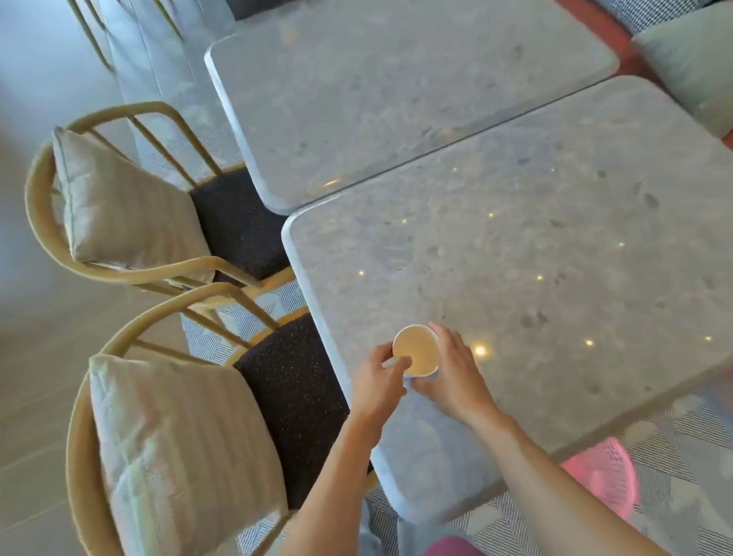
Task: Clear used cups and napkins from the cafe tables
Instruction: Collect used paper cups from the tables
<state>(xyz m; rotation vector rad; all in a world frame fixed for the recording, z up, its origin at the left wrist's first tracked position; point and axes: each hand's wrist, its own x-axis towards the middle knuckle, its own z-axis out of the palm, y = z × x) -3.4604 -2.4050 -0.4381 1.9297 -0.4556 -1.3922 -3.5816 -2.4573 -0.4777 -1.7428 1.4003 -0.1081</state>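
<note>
Both hands are on one small paper cup (416,350) at the near left corner of the near worktop (587,256). The right hand (455,371) curls round the cup's wall from the right, and the left hand (377,382) pinches the near rim with its fingertips (404,363). Whether the cup rests on the stone or is raised just off it, I cannot tell.

The inside looks pale and I see no clear level of drink, so my guess is that it is light, nearly empty. A cup like this has a thin wall that gives under a squeeze, and the rim is its stiffest part. I would hold it low around the body with a gentle grip, keeping it upright in case dregs remain. The far worktop (397,75) shows no cups or napkins. Two cushioned chairs (177,450) stand to the left.
</note>
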